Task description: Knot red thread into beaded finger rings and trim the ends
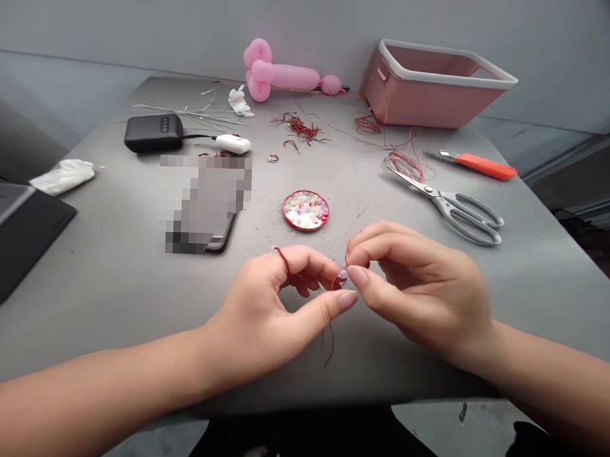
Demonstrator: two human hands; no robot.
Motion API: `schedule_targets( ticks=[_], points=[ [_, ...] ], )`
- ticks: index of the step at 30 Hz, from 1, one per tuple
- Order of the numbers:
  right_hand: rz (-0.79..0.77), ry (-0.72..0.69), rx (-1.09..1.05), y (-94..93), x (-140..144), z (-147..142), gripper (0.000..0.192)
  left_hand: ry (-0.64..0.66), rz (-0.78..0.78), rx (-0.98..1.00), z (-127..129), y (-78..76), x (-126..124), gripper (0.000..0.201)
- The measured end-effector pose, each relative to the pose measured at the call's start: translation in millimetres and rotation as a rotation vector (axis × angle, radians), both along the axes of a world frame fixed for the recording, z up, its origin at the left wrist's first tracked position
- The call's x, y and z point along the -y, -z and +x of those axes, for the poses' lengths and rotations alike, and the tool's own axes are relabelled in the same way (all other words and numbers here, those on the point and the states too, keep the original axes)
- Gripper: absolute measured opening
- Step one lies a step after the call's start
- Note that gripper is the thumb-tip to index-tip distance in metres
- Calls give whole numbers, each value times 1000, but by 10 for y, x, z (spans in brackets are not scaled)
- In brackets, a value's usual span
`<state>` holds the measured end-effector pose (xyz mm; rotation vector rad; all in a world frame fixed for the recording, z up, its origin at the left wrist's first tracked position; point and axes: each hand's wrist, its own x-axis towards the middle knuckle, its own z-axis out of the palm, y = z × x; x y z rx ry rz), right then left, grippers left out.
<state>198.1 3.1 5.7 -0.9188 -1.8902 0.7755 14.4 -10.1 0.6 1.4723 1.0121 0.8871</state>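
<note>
Carefully now: keep the red thread taut over the left hand, looped round its forefinger, with thumb and fingers closed in a pinch on the small bead near the front edge of the table. Hold the right hand steady, its fingertips pinched shut on the thread end just beside that bead, and feed slowly so the end does not fray or slip. Keep both hands low over the table so a dropped bead lands close by, near the round dish of beads toward the middle. Hard to tell whether the thread has entered the bead: too small, and half covered by fingertips. Loose tail hanging below the hands, thin and faint. Phone left of the dish blurred out. Scissors lying toward the right edge, well apart.
</note>
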Motion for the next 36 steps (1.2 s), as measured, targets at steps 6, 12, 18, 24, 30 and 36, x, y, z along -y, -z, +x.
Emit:
schedule_targets(
  ticks=[6,12,18,24,30,36],
  points=[
    [352,35,94,16,7,33,14,52,34,19,2,-28,-27,11],
    [608,74,170,0,1,28,18,163,8,35,-5,-104,-57,11],
    [331,-41,62,-51,36,29,11,192,68,-40,-7,-107,-51,14],
    [33,-149,19,-123,20,65,10,211,-70,6,-2,-82,-59,16],
    [55,-260,27,-99,4,114,14,327,-139,44,-15,-134,-61,12],
    [340,-150,177,-133,-19,162,22,260,-154,87,-13,-121,-71,17]
  ],
)
